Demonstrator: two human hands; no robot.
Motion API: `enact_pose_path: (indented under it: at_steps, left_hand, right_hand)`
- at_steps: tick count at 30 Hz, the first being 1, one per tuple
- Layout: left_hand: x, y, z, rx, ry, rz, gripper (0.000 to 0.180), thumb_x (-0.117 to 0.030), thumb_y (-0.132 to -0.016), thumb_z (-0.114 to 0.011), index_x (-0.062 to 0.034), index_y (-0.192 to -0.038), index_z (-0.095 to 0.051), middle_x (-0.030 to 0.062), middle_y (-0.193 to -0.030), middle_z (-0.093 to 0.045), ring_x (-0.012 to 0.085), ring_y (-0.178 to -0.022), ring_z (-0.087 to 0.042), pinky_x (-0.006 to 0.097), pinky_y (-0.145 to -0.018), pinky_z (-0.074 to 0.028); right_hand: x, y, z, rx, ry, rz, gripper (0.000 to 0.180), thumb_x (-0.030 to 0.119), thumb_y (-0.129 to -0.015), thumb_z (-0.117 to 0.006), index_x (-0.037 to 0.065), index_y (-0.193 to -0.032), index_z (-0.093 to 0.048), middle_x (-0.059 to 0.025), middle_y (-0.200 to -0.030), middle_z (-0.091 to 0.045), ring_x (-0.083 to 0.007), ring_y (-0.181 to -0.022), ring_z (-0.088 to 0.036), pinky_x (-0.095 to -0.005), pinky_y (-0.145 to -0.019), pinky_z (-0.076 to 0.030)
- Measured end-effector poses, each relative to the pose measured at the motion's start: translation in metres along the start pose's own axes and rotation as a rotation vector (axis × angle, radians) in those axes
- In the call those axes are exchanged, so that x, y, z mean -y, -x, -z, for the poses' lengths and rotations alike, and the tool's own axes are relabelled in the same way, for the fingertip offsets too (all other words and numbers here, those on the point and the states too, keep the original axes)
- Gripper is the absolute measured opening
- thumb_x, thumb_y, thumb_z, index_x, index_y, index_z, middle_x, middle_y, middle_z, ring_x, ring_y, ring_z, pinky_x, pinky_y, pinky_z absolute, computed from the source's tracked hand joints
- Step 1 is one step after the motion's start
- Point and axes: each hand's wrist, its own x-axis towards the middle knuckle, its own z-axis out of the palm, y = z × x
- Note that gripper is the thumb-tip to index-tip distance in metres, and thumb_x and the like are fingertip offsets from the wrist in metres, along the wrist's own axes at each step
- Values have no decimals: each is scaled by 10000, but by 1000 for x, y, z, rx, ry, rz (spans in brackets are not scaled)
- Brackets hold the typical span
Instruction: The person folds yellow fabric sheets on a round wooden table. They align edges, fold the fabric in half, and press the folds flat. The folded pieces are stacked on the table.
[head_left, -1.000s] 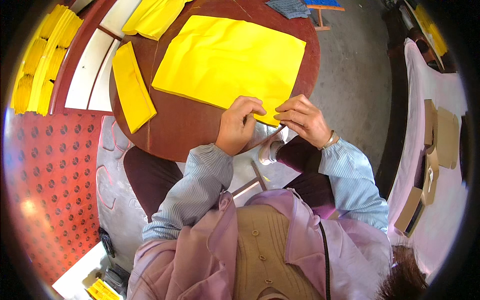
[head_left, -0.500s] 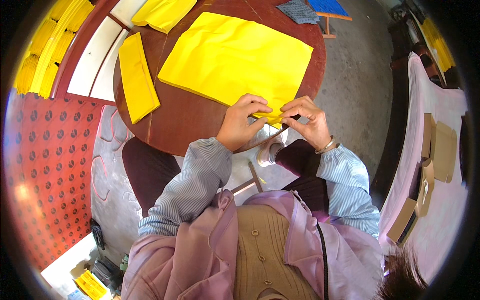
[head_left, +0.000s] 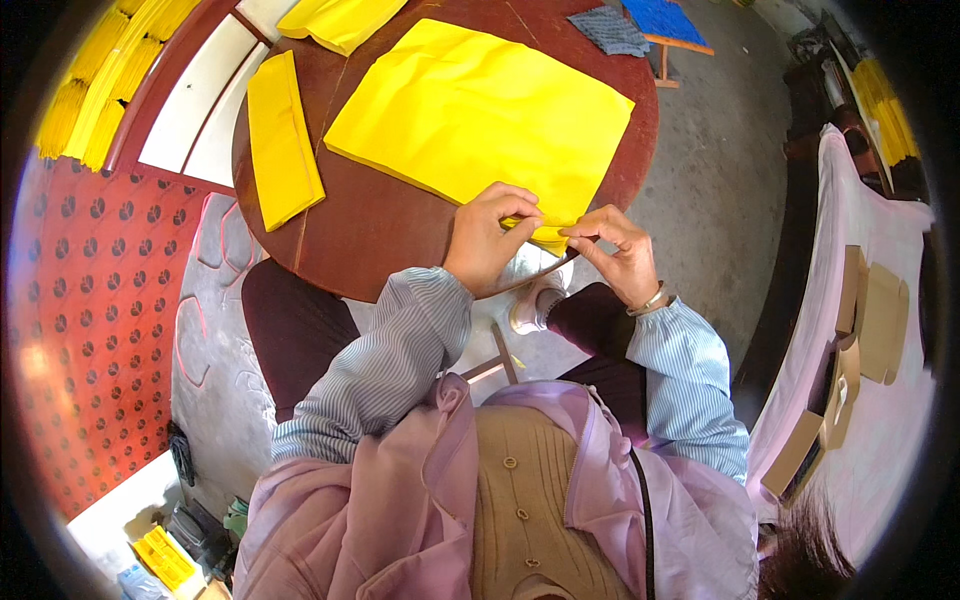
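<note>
Head view: I'm seated at a round red-brown wooden table [head_left: 380, 225], legs by its near rim. Lying across its middle, w/ the near corner reaching its near-right rim, is a wide, flat, bright-yellow rectangular cloth-like piece [head_left: 480, 110]; can't tell if it's one layer or several. My left hand [head_left: 487, 240] is at that corner, thumb & forefinger closed on its edge, approx. where it puckers. My right hand [head_left: 622, 258] is just beside it, thumb & fingertips together on the corner's other side. Prob. I pinch from both sides so the bit between stays taut, & the corner sits at the table's rim so thumbs can get under it; the rest lies flat, so the table takes the wt.

Also on the table: a narrow, folded bright-yellow cloth-like strip [head_left: 285, 140] at its left, a crumpled bright-yellow cloth-like piece [head_left: 345, 18] at its far left, & a dark-grey textured cloth [head_left: 608, 30] at its far right, all apart from my fingers, presumably to leave elbow rm. Past the table's far-right rim: a small blue-topped wooden stool [head_left: 670, 24].
</note>
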Motion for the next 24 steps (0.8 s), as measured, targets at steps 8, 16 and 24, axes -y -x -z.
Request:
enact_pose_path:
  at_steps: [8,16,24]
  left_hand:
    - [8,-1,6,59,-7,-98,174,10,-884,-735,-36,-1042,-793,112,-1204,-724,220,-1096,-713,312,-915,-569]
    - [1,1,-5,-30,-65,-56,112,-44,-872,-791,-16,-981,-784,123,-1144,-746,238,-1039,-732,322,-912,-579]
    - [5,-3,0,5,-5,-42,123,-54,-885,-793,-2,-995,-781,124,-1143,-752,239,-1046,-733,324,-931,-574]
  right_hand:
    - [-1,-2,-2,-28,-6,-67,117,-1,-877,-831,14,-974,-767,-52,-948,-713,-126,-829,-693,-279,-763,-577]
    - [-4,0,-6,-68,-15,-68,204,-6,-863,-841,25,-1044,-752,-31,-901,-695,-117,-817,-671,-276,-747,-562]
    - [0,-1,-5,-57,-9,-82,116,28,-868,-853,18,-955,-777,-26,-915,-702,-120,-822,-648,-273,-747,-531]
